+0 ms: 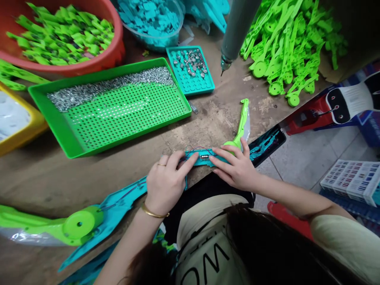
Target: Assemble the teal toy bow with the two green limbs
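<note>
A long turquoise plastic toy half-shell (127, 200) lies slantwise along the table's front edge, its open side up with thin wires inside. In its middle sits a short row of small silver button cells (204, 157). My left hand (168, 178) grips the shell left of the cells, index fingertip beside them. From the right, my right hand (236, 164) holds the shell, its fingertips at the cells' other end. Lime-green arms with translucent grey parts join both ends: a large one (78, 225) at left and another (243, 122) beyond my right hand.
A green perforated tray (124, 114) of small screws lies ahead, beside a teal tray (192, 83) of round metal pieces. A powered screwdriver (237, 33) hangs above the table. Green parts (285, 51) are heaped at right; a red basin (117, 43) and clear tub (160, 41) stand behind.
</note>
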Available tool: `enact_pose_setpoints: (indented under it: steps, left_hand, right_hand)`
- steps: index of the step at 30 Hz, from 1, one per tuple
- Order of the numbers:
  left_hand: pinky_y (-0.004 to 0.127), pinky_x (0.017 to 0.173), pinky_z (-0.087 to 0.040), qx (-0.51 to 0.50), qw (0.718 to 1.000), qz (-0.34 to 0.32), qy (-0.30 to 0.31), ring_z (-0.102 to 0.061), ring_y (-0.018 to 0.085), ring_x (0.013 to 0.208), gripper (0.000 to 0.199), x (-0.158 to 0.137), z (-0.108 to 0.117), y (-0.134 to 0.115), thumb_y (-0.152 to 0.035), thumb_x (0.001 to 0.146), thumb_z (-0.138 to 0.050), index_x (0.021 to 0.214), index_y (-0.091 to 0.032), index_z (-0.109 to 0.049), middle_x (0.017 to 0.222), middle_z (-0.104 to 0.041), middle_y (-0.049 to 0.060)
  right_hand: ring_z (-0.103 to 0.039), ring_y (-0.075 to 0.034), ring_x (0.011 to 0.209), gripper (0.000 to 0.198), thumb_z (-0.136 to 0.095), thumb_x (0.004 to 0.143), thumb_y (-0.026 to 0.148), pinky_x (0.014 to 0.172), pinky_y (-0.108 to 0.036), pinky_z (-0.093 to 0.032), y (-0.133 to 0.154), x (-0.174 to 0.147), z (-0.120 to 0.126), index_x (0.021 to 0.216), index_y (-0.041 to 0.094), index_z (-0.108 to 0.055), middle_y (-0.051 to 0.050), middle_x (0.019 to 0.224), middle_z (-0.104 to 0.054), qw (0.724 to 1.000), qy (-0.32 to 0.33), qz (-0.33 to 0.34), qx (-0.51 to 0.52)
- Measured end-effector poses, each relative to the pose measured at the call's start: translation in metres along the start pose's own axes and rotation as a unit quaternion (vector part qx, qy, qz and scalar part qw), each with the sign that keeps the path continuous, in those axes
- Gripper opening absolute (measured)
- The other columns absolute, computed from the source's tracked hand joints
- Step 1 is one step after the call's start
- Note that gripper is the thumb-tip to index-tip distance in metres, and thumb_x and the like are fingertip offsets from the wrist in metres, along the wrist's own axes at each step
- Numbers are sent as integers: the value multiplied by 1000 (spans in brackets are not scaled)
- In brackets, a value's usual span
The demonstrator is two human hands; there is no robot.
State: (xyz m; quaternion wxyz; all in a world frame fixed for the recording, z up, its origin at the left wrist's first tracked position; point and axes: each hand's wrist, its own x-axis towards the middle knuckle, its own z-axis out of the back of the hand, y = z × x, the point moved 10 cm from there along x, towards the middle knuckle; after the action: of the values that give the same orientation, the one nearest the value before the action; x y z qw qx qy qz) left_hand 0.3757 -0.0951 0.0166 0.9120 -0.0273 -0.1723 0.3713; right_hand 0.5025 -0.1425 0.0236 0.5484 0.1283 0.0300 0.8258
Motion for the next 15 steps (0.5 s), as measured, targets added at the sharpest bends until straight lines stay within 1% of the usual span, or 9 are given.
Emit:
enact_pose_setpoints:
  steps: [2, 4, 7, 10, 13, 15]
  left_hand:
    - [32, 61, -36, 1, 1000, -3, 0, -49, 20, 75, 47, 1, 0, -1, -10, 89, -44, 124, -36, -62, 99, -65, 7]
    - [31, 60, -35, 6, 1000, -13, -4, -48, 19, 73, 47, 1, 2, -3, -10, 89, -46, 124, -38, -63, 96, -65, 6]
    - [31, 60, -36, 1, 1000, -26, -7, -47, 19, 72, 46, 2, 2, -5, -9, 89, -48, 123, -37, -63, 94, -67, 6]
    - [31, 60, -37, -13, 999, -32, -16, -48, 19, 71, 45, 1, 4, -4, -8, 88, -49, 121, -35, -64, 93, -68, 4]
    - [30, 62, -40, -22, 999, -25, -29, -52, 17, 72, 42, -1, 5, -2, -8, 87, -51, 119, -32, -64, 95, -69, 4]
    - [30, 67, -44, -47, 998, -2, -44, -58, 18, 78, 40, -5, 5, 3, -10, 87, -53, 122, -27, -60, 101, -69, 5]
  right_hand:
    - [-53, -25, 121, 36, -56, 91, 36, 118, -63, -5, 1, 0, -1, 125, 27, -59, -3, 130, -65, 1000, -2, 7, -3]
    - [-53, -25, 121, 35, -57, 91, 36, 118, -62, -5, 2, 0, -2, 125, 28, -59, -2, 130, -65, 1000, -3, 21, -5]
    - [-54, -23, 121, 35, -57, 91, 33, 118, -61, -5, 2, 0, -4, 126, 29, -57, -1, 130, -65, 999, 2, 33, -5]
    - [-55, -23, 119, 32, -57, 92, 31, 118, -60, -7, 0, 2, -2, 124, 28, -58, 0, 128, -66, 1000, 7, 29, 6]
    - [-58, -22, 114, 28, -55, 92, 34, 117, -58, -13, -6, 11, 5, 118, 26, -61, -1, 120, -70, 998, 12, 6, 64]
    - [-61, -19, 105, 26, -52, 94, 34, 115, -52, -22, -14, 22, 8, 115, 24, -61, -2, 110, -72, 992, 14, -29, 121]
